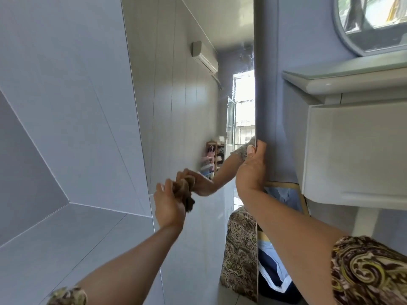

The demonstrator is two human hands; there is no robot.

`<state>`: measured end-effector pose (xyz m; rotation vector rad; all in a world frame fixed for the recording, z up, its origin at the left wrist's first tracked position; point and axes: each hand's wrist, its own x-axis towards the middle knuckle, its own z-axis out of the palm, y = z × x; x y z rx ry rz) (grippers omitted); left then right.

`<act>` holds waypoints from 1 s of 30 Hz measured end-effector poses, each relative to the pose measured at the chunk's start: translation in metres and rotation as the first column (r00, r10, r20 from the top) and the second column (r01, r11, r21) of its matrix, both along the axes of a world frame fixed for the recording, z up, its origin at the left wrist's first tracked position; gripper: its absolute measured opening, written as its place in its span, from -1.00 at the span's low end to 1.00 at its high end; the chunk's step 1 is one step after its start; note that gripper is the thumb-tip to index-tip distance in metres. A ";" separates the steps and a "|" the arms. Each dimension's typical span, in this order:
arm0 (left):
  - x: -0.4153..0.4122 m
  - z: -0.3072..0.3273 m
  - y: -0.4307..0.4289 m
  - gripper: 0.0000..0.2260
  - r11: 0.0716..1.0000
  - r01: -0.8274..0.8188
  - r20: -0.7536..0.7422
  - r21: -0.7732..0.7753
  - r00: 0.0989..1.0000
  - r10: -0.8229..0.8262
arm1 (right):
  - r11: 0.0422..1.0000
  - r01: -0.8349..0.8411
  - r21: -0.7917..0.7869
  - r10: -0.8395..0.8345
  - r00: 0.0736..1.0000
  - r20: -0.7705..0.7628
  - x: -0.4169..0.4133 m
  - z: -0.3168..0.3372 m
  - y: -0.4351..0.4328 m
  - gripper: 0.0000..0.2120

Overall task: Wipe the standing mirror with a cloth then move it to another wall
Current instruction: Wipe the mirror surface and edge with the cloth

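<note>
The tall standing mirror (176, 102) fills the middle of the view and leans against a grey wall. Its glass reflects a room, a window and my own arms. My left hand (168, 201) is shut on a crumpled brown cloth (184, 192) and presses it against the glass at about mid-height. My right hand (252, 170) grips the mirror's right edge (256, 106), thumb on the front and fingers behind. A smeared, wet-looking patch shows near the top right of the glass.
A white vanity cabinet (352, 150) with a shelf and an oval mirror (372, 23) above it stands close on the right. Grey tiled wall and a ledge (66, 227) lie to the left. A blue patterned item (282, 197) sits behind the mirror's lower edge.
</note>
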<state>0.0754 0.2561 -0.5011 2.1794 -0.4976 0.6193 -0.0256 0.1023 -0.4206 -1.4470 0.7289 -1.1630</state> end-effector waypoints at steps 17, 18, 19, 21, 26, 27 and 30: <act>-0.036 -0.055 0.001 -0.80 0.999 -0.001 0.016 0.054 1.000 0.000 | 0.991 0.107 -0.079 -0.114 0.988 -0.103 -0.007 -0.066 0.019 -0.61; -0.039 -0.064 0.003 -0.81 0.998 0.011 0.005 0.062 1.000 -0.012 | 0.987 0.125 -0.105 -0.137 0.985 -0.107 -0.008 -0.078 0.021 -0.60; -0.041 -0.073 0.004 -0.82 0.997 0.021 -0.013 0.071 1.000 -0.020 | 0.982 0.141 -0.127 -0.155 0.981 -0.115 -0.008 -0.090 0.022 -0.60; -0.039 -0.083 0.005 -0.82 0.996 0.031 -0.033 0.086 0.999 -0.029 | 0.976 0.157 -0.152 -0.176 0.977 -0.119 -0.008 -0.102 0.023 -0.59; -0.025 -0.086 0.005 -0.81 0.997 0.062 -0.076 0.055 0.995 -0.058 | 0.972 0.153 -0.177 -0.177 0.976 -0.125 -0.011 -0.114 0.025 -0.56; -0.024 -0.076 0.002 -0.79 0.998 0.058 -0.078 0.003 0.995 -0.058 | 0.971 0.153 -0.184 -0.178 0.976 -0.125 -0.011 -0.116 0.025 -0.56; -0.024 -0.024 -0.016 -0.77 0.976 0.076 0.036 -0.204 0.997 -0.070 | 0.969 0.152 -0.194 -0.174 0.979 -0.104 -0.014 -0.123 0.029 -0.57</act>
